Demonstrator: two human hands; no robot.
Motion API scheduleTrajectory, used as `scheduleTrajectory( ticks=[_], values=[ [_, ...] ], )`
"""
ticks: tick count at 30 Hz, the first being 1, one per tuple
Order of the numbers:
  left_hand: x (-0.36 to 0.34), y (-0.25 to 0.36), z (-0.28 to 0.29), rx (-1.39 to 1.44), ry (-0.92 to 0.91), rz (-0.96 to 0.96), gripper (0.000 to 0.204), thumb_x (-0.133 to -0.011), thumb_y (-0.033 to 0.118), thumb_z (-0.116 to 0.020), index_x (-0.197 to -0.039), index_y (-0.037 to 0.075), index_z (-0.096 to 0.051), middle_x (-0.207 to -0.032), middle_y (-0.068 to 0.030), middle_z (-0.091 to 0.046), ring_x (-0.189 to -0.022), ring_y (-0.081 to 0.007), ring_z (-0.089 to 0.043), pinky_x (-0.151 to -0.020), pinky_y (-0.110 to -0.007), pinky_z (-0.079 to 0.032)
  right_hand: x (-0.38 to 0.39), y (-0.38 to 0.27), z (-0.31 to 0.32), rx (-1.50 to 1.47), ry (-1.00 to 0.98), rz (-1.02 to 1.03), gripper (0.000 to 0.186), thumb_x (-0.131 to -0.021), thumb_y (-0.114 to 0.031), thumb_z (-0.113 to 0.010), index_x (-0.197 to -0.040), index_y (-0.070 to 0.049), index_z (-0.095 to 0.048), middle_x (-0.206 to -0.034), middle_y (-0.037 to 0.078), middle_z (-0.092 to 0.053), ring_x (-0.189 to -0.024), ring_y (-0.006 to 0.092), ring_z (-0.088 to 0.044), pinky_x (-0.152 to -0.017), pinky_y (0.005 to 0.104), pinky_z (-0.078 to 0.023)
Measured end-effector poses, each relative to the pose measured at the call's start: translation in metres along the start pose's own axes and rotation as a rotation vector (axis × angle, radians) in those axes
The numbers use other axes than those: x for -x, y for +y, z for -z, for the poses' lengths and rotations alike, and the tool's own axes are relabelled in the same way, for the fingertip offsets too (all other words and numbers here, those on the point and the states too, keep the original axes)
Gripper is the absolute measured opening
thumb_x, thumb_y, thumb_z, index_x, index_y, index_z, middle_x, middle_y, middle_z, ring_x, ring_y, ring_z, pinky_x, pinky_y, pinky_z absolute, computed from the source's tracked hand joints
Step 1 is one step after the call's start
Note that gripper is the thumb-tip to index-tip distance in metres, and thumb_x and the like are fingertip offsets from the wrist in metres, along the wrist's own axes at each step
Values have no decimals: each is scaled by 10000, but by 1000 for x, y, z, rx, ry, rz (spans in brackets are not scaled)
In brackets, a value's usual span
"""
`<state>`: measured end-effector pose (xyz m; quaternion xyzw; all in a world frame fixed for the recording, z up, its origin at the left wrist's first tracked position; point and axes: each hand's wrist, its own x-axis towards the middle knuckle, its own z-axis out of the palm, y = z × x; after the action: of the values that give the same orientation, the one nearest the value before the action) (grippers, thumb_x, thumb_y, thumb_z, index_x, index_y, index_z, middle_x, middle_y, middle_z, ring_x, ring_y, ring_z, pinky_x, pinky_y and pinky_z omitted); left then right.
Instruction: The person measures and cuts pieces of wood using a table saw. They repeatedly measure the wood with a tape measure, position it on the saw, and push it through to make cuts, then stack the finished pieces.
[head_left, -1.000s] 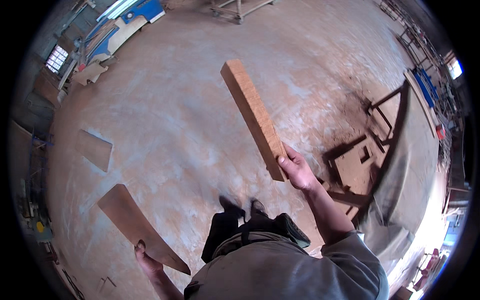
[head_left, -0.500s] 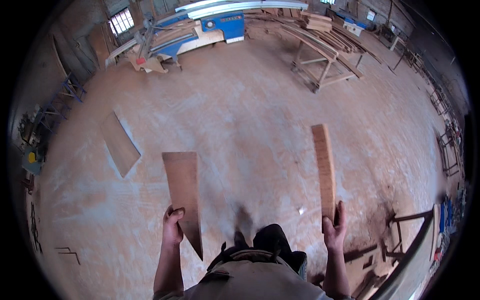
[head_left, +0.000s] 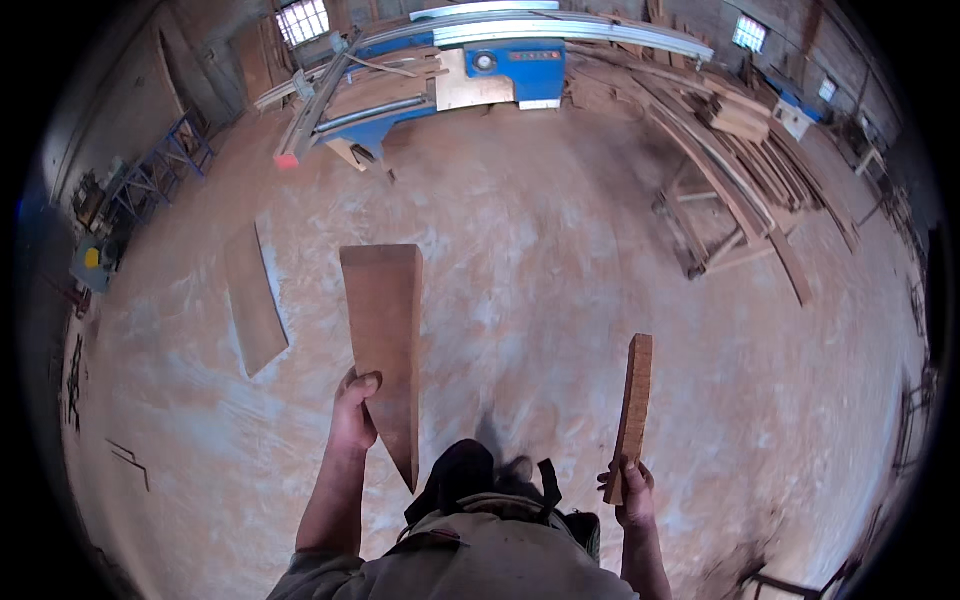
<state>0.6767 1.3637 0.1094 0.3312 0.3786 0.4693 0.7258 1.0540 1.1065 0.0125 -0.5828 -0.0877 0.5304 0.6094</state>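
My left hand (head_left: 356, 408) is closed on the edge of a long, tapering wooden board (head_left: 385, 330). The board's wide end points away from me and its sharp tip comes down near my waist. On the other side, my right hand (head_left: 632, 492) grips a narrow wooden strip (head_left: 634, 400) by its near end. The strip stands out ahead of the hand, with a rough long face showing. Both pieces are held above the floor, well apart from each other.
A flat board (head_left: 256, 300) lies on the dusty floor at the left. Ahead stands a blue sliding table saw (head_left: 535, 75) with long metal rails. A wooden trestle (head_left: 725, 250) stacked with planks (head_left: 780, 165) is at the far right. Bent metal rods (head_left: 130, 458) lie near left.
The saw and plank stack now appear closer and the view has turned left. The tapering board is raised farther ahead; the strip in my right hand has come lower and nearer.
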Motion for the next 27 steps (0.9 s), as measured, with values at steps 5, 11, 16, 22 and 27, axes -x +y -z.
scheduleTrajectory(
  ticks=[5,11,16,22,27],
  values=[
    [-141,-2,-26,-15,108,-58,695,-732,335,-721,-1296,-14,-513,-1136,-125,-647,-1005,-254,-649,-859,-387,-535,-159,-85,-15,111,-21,12,559,-896,-471,-655,-1142,22,-556,-954,127,-651,-704,235,-666,-582,372,-551],
    [-344,0,-49,64,117,-31,648,-768,301,-696,-1293,-29,-510,-1184,-121,-624,-1080,-230,-611,-925,-366,-485,-318,-144,-46,106,148,-157,482,-938,-422,-591,-1139,15,-552,-896,149,-639,-633,258,-643,-513,382,-541],
    [-508,32,-108,184,105,17,681,-775,374,-730,-1315,18,-515,-1188,-118,-633,-1086,-280,-613,-939,-424,-496,-421,-211,-84,-31,69,-187,502,-938,-424,-590,-1141,32,-542,-927,164,-648,-673,255,-660,-528,376,-554],
    [-697,35,-187,309,113,58,677,-785,389,-714,-1336,51,-512,-1214,-115,-629,-1101,-292,-601,-946,-445,-486,-601,-291,-113,46,-21,-180,539,-930,-443,-604,-1154,43,-534,-940,166,-646,-665,247,-658,-536,367,-553],
    [-824,43,-250,360,193,76,670,-786,396,-707,-1346,82,-514,-1212,-106,-631,-1104,-290,-600,-940,-456,-484,-763,-393,-147,241,-107,-181,530,-908,-409,-650,-1147,48,-531,-922,157,-647,-638,225,-648,-520,346,-543]
  ],
)
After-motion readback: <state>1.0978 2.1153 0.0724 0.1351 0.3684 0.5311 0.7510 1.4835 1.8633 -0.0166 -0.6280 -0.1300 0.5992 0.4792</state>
